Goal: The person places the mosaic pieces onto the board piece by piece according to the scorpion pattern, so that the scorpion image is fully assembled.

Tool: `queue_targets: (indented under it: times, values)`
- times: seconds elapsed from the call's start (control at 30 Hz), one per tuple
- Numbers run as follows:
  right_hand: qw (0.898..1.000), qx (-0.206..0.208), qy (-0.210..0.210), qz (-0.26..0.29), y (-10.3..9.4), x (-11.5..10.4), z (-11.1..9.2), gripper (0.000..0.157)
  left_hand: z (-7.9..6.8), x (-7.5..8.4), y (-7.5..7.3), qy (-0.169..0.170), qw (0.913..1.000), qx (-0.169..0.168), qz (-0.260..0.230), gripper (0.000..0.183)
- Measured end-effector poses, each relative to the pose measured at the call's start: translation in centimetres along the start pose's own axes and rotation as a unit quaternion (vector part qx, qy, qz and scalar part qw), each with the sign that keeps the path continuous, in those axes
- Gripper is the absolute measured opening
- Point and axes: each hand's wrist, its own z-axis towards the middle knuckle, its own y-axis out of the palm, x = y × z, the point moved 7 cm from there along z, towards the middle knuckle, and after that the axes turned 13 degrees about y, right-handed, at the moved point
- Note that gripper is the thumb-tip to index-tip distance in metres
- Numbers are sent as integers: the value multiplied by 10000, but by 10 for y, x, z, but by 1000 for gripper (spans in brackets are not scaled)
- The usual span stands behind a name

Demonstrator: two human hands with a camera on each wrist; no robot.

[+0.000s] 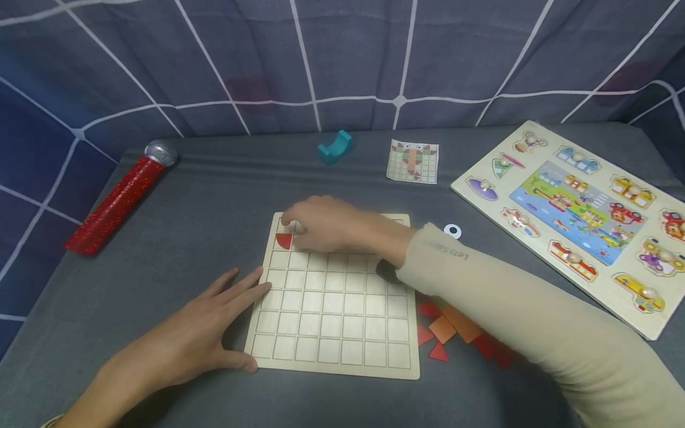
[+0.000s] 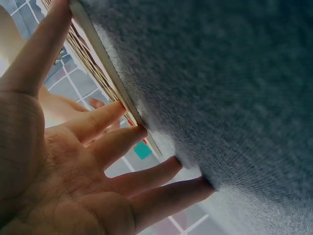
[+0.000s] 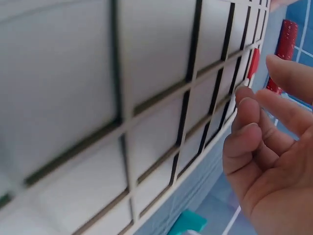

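A square wooden board [image 1: 332, 303] with a grooved grid lies flat on the grey cloth. One red quarter-round piece [image 1: 284, 240] sits in a cell near its upper left corner. Just right of and above that piece is my right hand [image 1: 326, 223], over the board's top rows. The right wrist view shows the fingers [image 3: 247, 110] loosely bent, with nothing visible between them; the red piece [image 3: 254, 63] lies beyond the fingertips. My left hand [image 1: 198, 327] is spread beside the board, fingers and thumb touching its left edge; in the left wrist view the palm [image 2: 63, 181] shows.
Loose red and orange pieces [image 1: 443, 329] lie right of the board, partly under the right sleeve. A round eye piece [image 1: 452, 231], pattern card [image 1: 412, 161] and teal arch block [image 1: 335, 147] lie farther back. A knobbed puzzle [image 1: 578, 208] is right; a red microphone [image 1: 120, 202] is left.
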Motion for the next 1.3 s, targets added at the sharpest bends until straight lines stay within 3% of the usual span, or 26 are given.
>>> queue_targets:
  times: [0.23,0.33,0.77,1.0,1.3]
  values:
    - [9979,121,-174,611,-14,27,-34,49,-2,1,0,16,9999,88,49,109]
    - [9972,194,-125,717,-20,42,-51,47,-2,1,0,1,10000,76,23,109]
    - [9944,564,690,560,-19,107,-110,33,-2,0,1,-109,9999,15,18,110]
    - [9929,818,799,329,-20,123,-122,38,-2,-1,1,-114,9999,20,-21,109]
    - [9940,758,767,180,-17,125,-122,34,-1,0,0,-78,9999,57,-48,107]
